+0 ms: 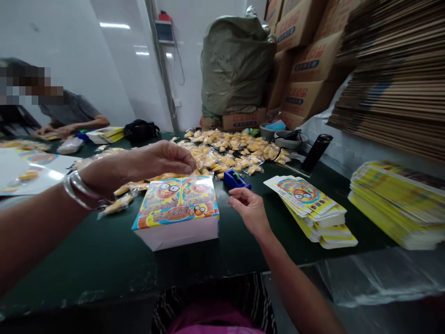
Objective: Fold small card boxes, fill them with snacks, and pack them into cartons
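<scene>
A colorful printed carton (177, 213) with cartoon faces sits closed on the dark green table. Over its far edge, my left hand (160, 160) pinches a small translucent strip that looks like clear tape (193, 176). Just right of the carton hovers my right hand (249, 209), its fingers curled, thumb and fingertips a little apart, with nothing seen between them. Beyond those fingertips stands a blue tape dispenser (237, 180). Many clear-wrapped yellow pieces (215, 150) lie heaped behind the carton.
Folded yellow cartons (314, 208) lie to the right, with a taller stack (399, 199) farther right. A black cylinder (316, 153), bowls (290, 139) and a black bag (141, 131) stand farther back. Another person (71, 109) works at the far left.
</scene>
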Available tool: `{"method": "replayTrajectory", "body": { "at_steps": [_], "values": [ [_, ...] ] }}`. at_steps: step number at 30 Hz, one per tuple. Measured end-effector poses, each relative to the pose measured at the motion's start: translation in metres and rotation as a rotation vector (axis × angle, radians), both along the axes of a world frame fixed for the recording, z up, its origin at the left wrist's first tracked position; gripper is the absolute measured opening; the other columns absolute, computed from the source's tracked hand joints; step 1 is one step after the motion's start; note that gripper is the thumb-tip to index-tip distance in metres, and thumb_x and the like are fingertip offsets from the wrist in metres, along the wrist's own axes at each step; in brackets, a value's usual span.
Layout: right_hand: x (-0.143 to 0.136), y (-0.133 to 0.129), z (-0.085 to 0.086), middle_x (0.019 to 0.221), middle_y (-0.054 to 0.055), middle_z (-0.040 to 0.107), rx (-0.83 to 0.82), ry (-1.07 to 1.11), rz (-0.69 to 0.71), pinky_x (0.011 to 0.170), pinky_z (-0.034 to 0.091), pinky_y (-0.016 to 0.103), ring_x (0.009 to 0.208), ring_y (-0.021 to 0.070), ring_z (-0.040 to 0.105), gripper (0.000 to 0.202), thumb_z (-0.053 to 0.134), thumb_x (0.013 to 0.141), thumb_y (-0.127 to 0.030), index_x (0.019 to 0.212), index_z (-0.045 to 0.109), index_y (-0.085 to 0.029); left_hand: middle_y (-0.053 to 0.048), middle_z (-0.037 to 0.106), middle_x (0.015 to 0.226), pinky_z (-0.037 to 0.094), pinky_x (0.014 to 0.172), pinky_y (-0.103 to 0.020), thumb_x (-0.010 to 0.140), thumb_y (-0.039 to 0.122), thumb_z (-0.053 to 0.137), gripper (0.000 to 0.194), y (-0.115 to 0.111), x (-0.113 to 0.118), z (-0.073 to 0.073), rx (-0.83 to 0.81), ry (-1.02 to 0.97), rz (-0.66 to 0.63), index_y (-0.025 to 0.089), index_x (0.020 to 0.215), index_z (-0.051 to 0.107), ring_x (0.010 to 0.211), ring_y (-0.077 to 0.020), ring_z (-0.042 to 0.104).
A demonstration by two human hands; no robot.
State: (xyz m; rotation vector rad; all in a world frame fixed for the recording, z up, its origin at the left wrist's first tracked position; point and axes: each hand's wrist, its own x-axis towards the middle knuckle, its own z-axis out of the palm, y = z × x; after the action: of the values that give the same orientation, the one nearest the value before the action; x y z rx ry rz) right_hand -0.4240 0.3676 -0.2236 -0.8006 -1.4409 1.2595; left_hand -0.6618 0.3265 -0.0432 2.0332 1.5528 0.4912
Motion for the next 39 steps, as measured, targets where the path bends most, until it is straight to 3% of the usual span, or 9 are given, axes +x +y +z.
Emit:
{"method": "replayTrajectory", "body": {
  "at_steps": [5, 9, 13, 17, 22, 26, 30, 34, 39],
  "values": [
    [0.011, 0.008, -0.007, 0.072, 0.001, 0.068, -0.006, -0.021, -0.054, 0.066, 0.052, 0.03, 0.067, 0.0179, 0.065, 0.027, 0.072, 0.07, -0.037, 0.09, 0.069, -0.019, -0.006, 0.073, 0.098, 0.05, 0.08, -0.03, 0.078, 0.048, 0.062, 0.035, 0.015, 0.004, -0.003, -0.012, 0.087, -0.027, 0.017, 0.092, 0.073, 0.091, -0.0218, 0.063],
    [0.016, 0.012, -0.011, 0.071, 0.001, 0.068, -0.019, -0.027, -0.044, 0.066, 0.052, 0.03, 0.067, 0.0182, 0.066, 0.027, 0.072, 0.071, -0.038, 0.09, 0.068, -0.019, -0.005, 0.073, 0.098, 0.051, 0.079, -0.03, 0.08, 0.045, 0.063, 0.031, 0.02, 0.012, -0.003, -0.032, 0.054, -0.026, 0.018, 0.092, 0.074, 0.091, -0.0219, 0.064],
    [0.03, 0.017, -0.027, 0.072, 0.002, 0.069, -0.044, -0.07, -0.048, 0.066, 0.052, 0.03, 0.068, 0.0187, 0.066, 0.026, 0.069, 0.073, -0.039, 0.089, 0.067, -0.019, -0.003, 0.073, 0.096, 0.053, 0.081, -0.031, 0.081, 0.046, 0.065, 0.028, 0.035, 0.014, -0.011, -0.075, -0.034, -0.065, 0.021, 0.091, 0.073, 0.09, -0.0209, 0.065],
    [0.052, 0.024, -0.051, 0.075, 0.004, 0.071, -0.034, -0.14, -0.117, 0.067, 0.053, 0.032, 0.072, 0.0207, 0.068, 0.023, 0.065, 0.075, -0.037, 0.088, 0.067, -0.018, -0.004, 0.073, 0.094, 0.054, 0.083, -0.033, 0.083, 0.05, 0.064, 0.031, 0.071, 0.02, -0.031, -0.099, -0.039, -0.15, 0.021, 0.091, 0.074, 0.09, -0.0211, 0.065],
    [0.073, 0.057, -0.064, 0.083, 0.004, 0.071, -0.012, -0.19, -0.294, 0.076, 0.053, 0.035, 0.079, 0.0207, 0.067, 0.02, 0.068, 0.073, -0.026, 0.092, 0.067, -0.019, -0.003, 0.074, 0.098, 0.05, 0.093, -0.036, 0.078, 0.043, 0.067, 0.025, 0.126, 0.07, -0.064, -0.193, -0.012, -0.28, 0.023, 0.092, 0.075, 0.099, -0.0228, 0.064],
    [0.079, 0.095, -0.068, 0.095, 0.005, 0.071, -0.019, -0.203, -0.395, 0.089, 0.052, 0.036, 0.089, 0.0196, 0.066, 0.022, 0.064, 0.078, -0.018, 0.1, 0.064, -0.017, -0.003, 0.073, 0.094, 0.05, 0.084, -0.031, 0.07, 0.033, 0.066, 0.022, 0.165, 0.109, -0.098, -0.35, -0.022, -0.22, 0.022, 0.088, 0.075, 0.094, -0.0211, 0.063],
    [0.079, 0.114, -0.078, 0.093, 0.005, 0.07, -0.043, -0.207, -0.394, 0.086, 0.053, 0.033, 0.086, 0.0184, 0.067, 0.022, 0.066, 0.079, -0.016, 0.101, 0.064, -0.017, -0.003, 0.071, 0.088, 0.05, 0.073, -0.028, 0.067, 0.029, 0.06, 0.023, 0.193, 0.117, -0.127, -0.405, 0.01, -0.151, 0.019, 0.084, 0.072, 0.089, -0.0203, 0.061],
    [0.075, 0.123, -0.087, 0.088, 0.003, 0.07, -0.069, -0.224, -0.365, 0.084, 0.054, 0.034, 0.081, 0.0182, 0.067, 0.019, 0.069, 0.076, -0.014, 0.094, 0.065, -0.018, -0.004, 0.071, 0.093, 0.052, 0.074, -0.029, 0.068, 0.028, 0.058, 0.027, 0.204, 0.115, -0.139, -0.457, 0.011, -0.124, 0.018, 0.089, 0.071, 0.092, -0.02, 0.061],
    [0.067, 0.149, -0.094, 0.092, 0.004, 0.07, -0.115, -0.212, -0.373, 0.087, 0.054, 0.035, 0.088, 0.0189, 0.066, 0.013, 0.061, 0.082, -0.015, 0.095, 0.064, -0.018, -0.005, 0.072, 0.103, 0.052, 0.078, -0.028, 0.069, 0.031, 0.056, 0.032, 0.21, 0.126, -0.138, -0.401, 0.015, -0.136, 0.02, 0.096, 0.071, 0.096, -0.0195, 0.063]
  ]
}}
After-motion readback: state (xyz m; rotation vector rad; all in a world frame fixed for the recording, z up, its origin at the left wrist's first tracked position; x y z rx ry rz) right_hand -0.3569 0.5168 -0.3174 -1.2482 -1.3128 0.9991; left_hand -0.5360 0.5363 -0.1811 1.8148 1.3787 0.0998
